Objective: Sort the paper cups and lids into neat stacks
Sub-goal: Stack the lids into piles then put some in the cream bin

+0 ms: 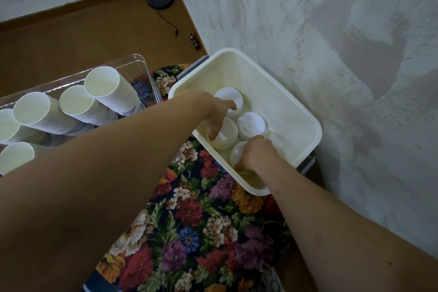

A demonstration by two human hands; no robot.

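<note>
White lid stacks (251, 124) stand inside the cream bin (305, 123); nested paper cups (104, 92) lie in a clear tray (142, 61).

White cups (102, 87) and lids (251, 125), cream tub (305, 116), dark multicoloured floral cloth (196, 232), brown floor (71, 38), seemingly pale mottled wallpaper (331, 31)
</note>
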